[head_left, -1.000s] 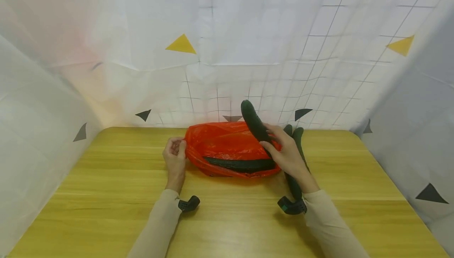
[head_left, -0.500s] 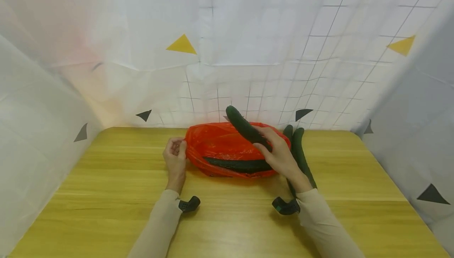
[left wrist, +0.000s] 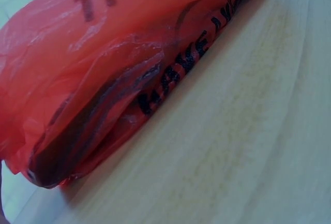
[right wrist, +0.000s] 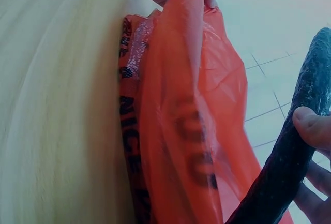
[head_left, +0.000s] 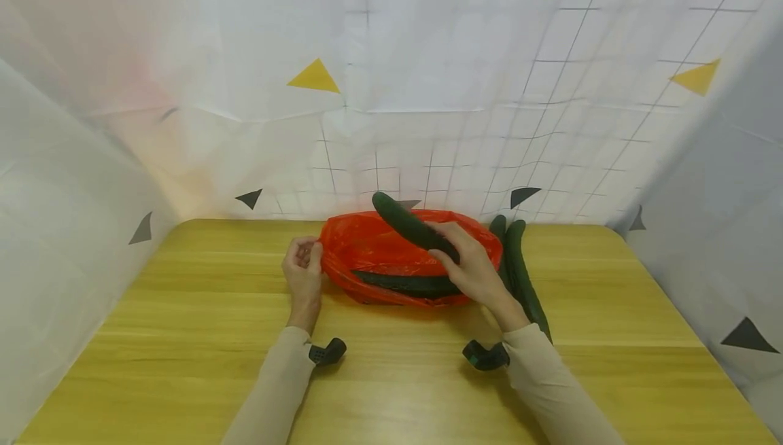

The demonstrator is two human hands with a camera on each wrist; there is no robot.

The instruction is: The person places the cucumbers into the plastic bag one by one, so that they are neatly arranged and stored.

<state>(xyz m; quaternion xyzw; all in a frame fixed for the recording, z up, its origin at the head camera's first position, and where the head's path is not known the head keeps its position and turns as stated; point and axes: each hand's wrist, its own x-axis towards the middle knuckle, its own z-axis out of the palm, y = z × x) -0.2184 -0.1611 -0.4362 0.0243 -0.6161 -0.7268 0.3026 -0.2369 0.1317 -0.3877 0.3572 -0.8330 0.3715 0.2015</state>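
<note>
A red plastic bag (head_left: 367, 238) with dark printed letters lies on the table, its mouth spread toward me. Inside its front edge rests one cucumber (head_left: 416, 285), also showing dark through the plastic in the left wrist view. My left hand (head_left: 304, 268) pinches the bag's left rim between thumb and fingers. Above the bag's opening, my right hand (head_left: 467, 261) grips a second cucumber (head_left: 406, 221), tilted with its far end up and left. In the right wrist view the thumb (right wrist: 313, 125) presses along this cucumber's side; its lower end is cut off by the frame.
Two more cucumbers, one (head_left: 526, 275) plainly seen and one (head_left: 498, 227) partly hidden by the right hand and bag, lie right of the bag. The wooden table (head_left: 183, 336) ends at a white sheeted wall (head_left: 428, 58) with grid lines.
My right hand has carried its cucumber leftward and lowered it over the bag's mouth, tilting it flatter. More of the cucumbers at right now shows. The left hand stays put on the rim.
</note>
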